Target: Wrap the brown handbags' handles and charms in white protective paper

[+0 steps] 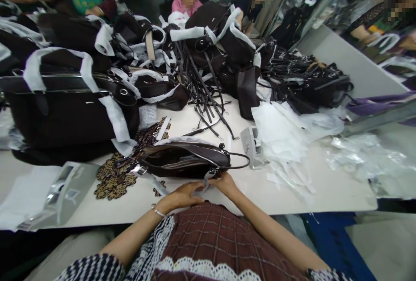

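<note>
A small dark handbag (185, 159) lies open on the white table (338, 185) right in front of me, its inside showing. White wrapping runs along its far edge, and a dark loop stands out at its right end. My left hand (186, 193) is at the near side of the bag, its fingers closed on a pale wrapped strip (205, 184). Close beside it, my right hand (223, 182) has its fingers bent at the same strip, near a metal ring on the bag; its fingertips are partly hidden.
Patterned brown tags (115, 177) lie left of the bag. A large dark bag (68, 116) stands at the left. Dark straps (208, 99) hang from a heap behind. White sheets (279, 129) and clear plastic (370, 164) lie to the right. Several people are across the table.
</note>
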`<state>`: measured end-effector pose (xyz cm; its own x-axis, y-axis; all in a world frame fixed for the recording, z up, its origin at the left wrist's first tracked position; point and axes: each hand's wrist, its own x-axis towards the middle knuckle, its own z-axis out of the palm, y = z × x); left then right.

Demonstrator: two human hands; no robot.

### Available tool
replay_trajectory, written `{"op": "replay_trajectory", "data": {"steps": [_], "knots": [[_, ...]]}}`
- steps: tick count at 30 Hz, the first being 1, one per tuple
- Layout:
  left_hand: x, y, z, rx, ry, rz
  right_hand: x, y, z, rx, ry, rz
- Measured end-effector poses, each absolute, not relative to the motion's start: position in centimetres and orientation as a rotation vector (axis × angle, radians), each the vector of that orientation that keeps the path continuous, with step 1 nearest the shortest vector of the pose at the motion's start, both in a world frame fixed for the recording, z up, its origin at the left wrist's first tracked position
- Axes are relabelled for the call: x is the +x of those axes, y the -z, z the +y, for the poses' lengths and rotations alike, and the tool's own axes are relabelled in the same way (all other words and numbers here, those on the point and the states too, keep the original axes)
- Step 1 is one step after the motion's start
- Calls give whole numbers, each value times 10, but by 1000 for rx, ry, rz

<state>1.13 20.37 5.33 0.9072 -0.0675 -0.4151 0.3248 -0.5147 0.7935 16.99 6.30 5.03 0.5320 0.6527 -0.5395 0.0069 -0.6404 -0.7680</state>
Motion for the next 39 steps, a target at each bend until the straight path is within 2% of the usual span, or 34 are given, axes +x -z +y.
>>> {"op": "replay_trajectory", "data": {"steps": [3,8,13,16,22,24,28,30,33,35,39], "knots": [[18,-53,196,2023,451,162,167,-52,64,-1972,-1077,-552],[18,-35,187,1997,349,591,171,-65,47,-1928,-1002,-599],[27,-30,179,1499,529,246,180,-76,38,-1735,-1080,-632],[28,-69,174,1533,560,130,188,-85,33,-1561,-1229,-616],[11,-206,226,1800,524,224,198,-97,22,-1477,-1350,-450],[17,-242,262,2073,322,388,196,-96,21,-1439,-1353,-380],[52,-274,318,2682,-553,848,188,-94,20,-1338,-1373,-322],[66,-278,322,2791,-847,826,183,-96,18,-1305,-1391,-303],[68,-275,290,2747,-995,583,180,-101,15,-1260,-1381,-292],[56,-261,255,2583,-863,391,179,-105,13,-1236,-1360,-285],[28,-194,201,2284,-2,215,179,-114,11,-1211,-1356,-261]]}}
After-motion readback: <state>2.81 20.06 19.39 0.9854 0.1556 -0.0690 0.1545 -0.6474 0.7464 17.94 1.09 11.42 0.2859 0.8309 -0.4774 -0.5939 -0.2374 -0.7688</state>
